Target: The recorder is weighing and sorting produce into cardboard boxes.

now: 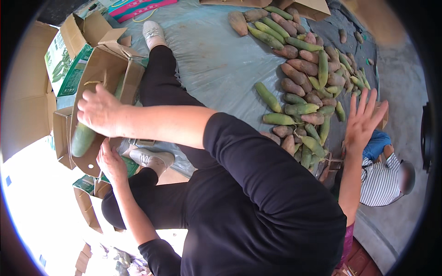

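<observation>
My right hand (pixel 99 110) reaches across to the left, its fingers closed round a long green radish (pixel 83 140). The radish is over an opened cardboard box (pixel 107 57), tilted with its pale green end toward me. Another green radish (pixel 120 86) partly shows inside the box, along its right wall. My left hand (pixel 113 164) is at the near end of the box, fingers bent against the cardboard edge; its grip there is partly hidden.
Green and reddish radishes (pixel 301 76) lie heaped on plastic sheeting (pixel 216 55) at the right. More cartons (pixel 87 202) stand at the left. Another person's open hand (pixel 363 117) rises at the right; a person in a striped shirt (pixel 380 181) is beyond. A pink box (pixel 138 8) is at the top.
</observation>
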Demonstrator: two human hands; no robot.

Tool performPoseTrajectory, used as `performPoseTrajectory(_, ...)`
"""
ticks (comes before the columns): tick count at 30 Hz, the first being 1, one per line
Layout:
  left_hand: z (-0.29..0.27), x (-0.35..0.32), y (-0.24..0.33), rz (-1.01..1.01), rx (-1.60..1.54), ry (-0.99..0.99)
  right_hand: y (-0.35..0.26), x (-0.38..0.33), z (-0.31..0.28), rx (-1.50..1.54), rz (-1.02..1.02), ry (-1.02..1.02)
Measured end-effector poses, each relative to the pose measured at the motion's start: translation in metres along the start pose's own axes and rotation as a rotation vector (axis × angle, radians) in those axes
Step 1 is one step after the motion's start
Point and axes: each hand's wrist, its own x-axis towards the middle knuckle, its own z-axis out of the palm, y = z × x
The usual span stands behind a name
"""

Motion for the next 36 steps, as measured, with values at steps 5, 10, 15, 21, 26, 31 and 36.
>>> performPoseTrajectory(5, 0.004, -0.005, -0.017, -0.074, -0.028, -0.094, -0.016, -0.02, -0.011, 0.251, 0.107, 0.022)
performPoseTrajectory(10, 0.004, -0.006, -0.011, -0.021, 0.017, -0.012, 0.05, -0.062, -0.046, 0.299, 0.134, 0.127)
performPoseTrajectory(15, 0.002, -0.007, -0.012, -0.068, 0.036, -0.014, 0.156, -0.142, -0.061, 0.354, 0.516, 0.137)
performPoseTrajectory(21, 0.005, -0.004, -0.014, -0.056, 0.006, 0.005, 0.247, -0.324, -0.053, -0.048, 0.97, -0.207)
performPoseTrajectory(26, 0.008, -0.004, -0.007, -0.053, 0.016, 0.002, 0.222, -0.457, -0.042, -0.362, 1.198, -0.86)
performPoseTrajectory(31, 0.007, -0.007, -0.01, -0.061, 0.05, 0.013, 0.181, -0.506, -0.042, -0.35, 1.23, -1.075)
performPoseTrajectory(36, 0.009, -0.008, -0.013, -0.094, 0.087, -0.005, 0.173, -0.519, -0.036, -0.412, 1.116, -1.127)
